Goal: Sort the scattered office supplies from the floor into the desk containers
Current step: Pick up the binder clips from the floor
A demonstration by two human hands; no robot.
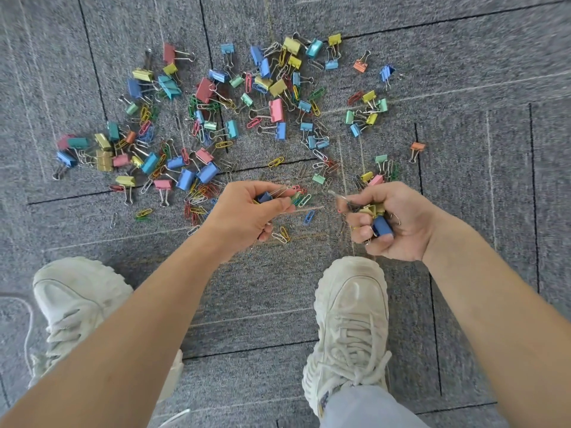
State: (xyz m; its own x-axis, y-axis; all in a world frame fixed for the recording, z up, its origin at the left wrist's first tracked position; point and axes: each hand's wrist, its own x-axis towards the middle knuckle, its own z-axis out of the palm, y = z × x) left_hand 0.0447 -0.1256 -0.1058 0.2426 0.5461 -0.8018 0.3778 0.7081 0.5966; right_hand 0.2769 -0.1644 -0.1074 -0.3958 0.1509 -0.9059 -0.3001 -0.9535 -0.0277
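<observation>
Several coloured binder clips (276, 110) and paper clips (276, 162) lie scattered over the grey carpet (463, 88). My left hand (247, 211) hovers above the near edge of the pile and pinches a small blue binder clip (264, 197) between thumb and fingers. My right hand (392, 223) is curled round a bunch of binder clips, among them a yellow one (372, 210) and a blue one (382, 226). No desk containers are in view.
My two pale sneakers stand on the carpet, one at the left (74, 301) and one at the right (350, 322), just behind the hands. Loose paper clips (282, 235) lie between my hands. Dark seams cross the carpet tiles.
</observation>
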